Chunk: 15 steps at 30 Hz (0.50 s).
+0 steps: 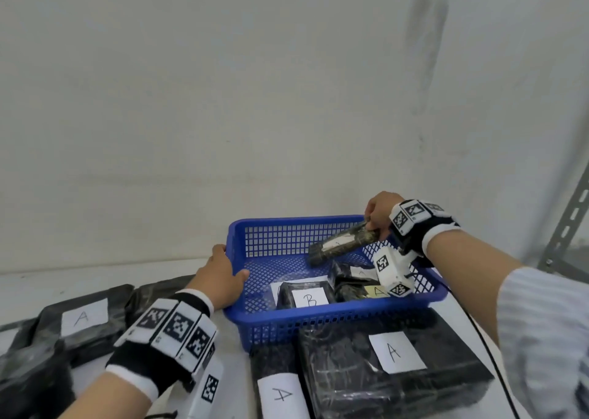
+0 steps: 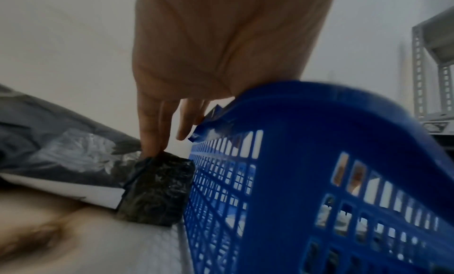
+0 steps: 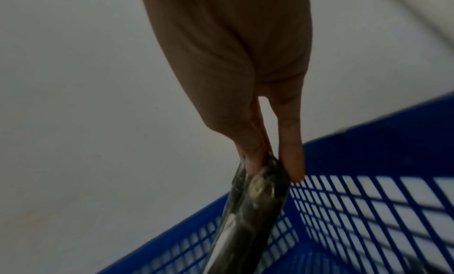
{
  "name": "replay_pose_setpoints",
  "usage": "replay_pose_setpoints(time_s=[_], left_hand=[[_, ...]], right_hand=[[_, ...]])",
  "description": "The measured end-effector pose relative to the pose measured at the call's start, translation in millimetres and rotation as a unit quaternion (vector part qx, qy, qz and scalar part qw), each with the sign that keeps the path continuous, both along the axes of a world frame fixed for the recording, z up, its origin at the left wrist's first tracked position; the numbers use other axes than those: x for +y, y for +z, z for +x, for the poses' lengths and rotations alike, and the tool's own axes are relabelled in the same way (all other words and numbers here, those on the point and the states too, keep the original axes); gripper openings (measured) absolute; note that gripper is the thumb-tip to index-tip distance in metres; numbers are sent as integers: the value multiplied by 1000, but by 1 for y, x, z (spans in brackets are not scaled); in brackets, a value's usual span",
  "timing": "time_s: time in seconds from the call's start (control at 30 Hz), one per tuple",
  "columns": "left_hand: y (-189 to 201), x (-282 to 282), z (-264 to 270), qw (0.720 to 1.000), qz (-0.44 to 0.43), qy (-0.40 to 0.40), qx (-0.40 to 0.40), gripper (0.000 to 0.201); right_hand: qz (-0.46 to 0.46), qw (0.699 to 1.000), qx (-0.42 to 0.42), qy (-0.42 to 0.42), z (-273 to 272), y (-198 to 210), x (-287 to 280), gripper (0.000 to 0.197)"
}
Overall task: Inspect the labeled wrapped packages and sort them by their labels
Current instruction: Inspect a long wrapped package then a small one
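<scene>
Right hand (image 1: 379,211) pinches one end of a slim wrapped package (image 1: 342,243), thumb against fingers, held over the blue basket (image 1: 287,219) just below it. Left hand (image 1: 223,278) rests loose on the basket's near rim, fingers straight (steadying, likely). Package: dark crinkled film, white label, letter unreadable. Judged light, fairly stiff, film slippery. An end pinch may swing, so a mid-body hold is safer.

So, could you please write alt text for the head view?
The right hand holds a long wrapped package over a blue basket containing a package labelled B; the left hand rests on the basket's left rim. Packages labelled A lie outside it.
</scene>
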<state>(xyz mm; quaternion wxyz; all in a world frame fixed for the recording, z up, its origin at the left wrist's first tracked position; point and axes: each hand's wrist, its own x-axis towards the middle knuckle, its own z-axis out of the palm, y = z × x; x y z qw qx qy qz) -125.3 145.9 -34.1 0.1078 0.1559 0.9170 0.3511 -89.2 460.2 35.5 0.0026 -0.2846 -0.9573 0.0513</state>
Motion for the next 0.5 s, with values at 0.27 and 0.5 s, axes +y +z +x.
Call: replay_pose_setpoints(time_s=[0.27,0.5], left_hand=[[-10,4,-2,1000,2,-4,19,48],[-13,1,-2,999,20,-6,24,49]], right_hand=[[48,988,-98,107,-22,-24,14,36],[136,957,-195,166,-38,-47,21,41]])
